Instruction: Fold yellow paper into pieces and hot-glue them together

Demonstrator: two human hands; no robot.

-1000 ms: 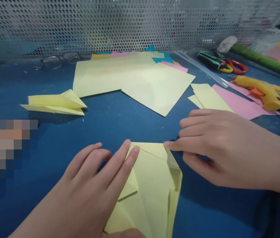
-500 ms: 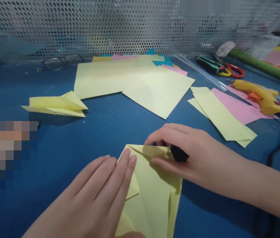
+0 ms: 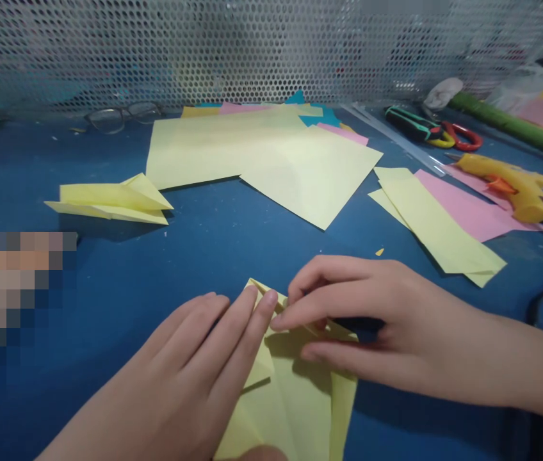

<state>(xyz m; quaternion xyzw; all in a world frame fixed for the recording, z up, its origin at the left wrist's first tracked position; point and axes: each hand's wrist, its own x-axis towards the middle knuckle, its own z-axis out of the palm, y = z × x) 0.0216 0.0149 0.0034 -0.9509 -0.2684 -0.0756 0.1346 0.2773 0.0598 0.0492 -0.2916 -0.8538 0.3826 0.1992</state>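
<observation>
A sheet of pale yellow paper (image 3: 303, 410) with folded flaps lies at the front of the blue table. My left hand (image 3: 180, 365) rests flat over its left part, fingers stretched out, fingertips close to the top corner. From the right, my right hand (image 3: 387, 314) bends the paper's top right edge inward with curled fingers. Its index fingertip presses the fold close to the left fingertips, while the thumb lies lower on the sheet. Part of the folded edge is hidden under the fingers.
A yellow paper plane (image 3: 113, 202) sits at the left, near another person's blurred hand (image 3: 22, 275). Beyond are large yellow sheets (image 3: 252, 147) and glasses (image 3: 122, 117). Rightward lie yellow strips (image 3: 439, 224), pink paper (image 3: 468, 208), a yellow glue gun (image 3: 506, 182) and red-handled scissors (image 3: 466, 136).
My right hand has moved down and inward, turning the top right edge of the yellow paper over toward the middle. My left hand stays nearly in place.
</observation>
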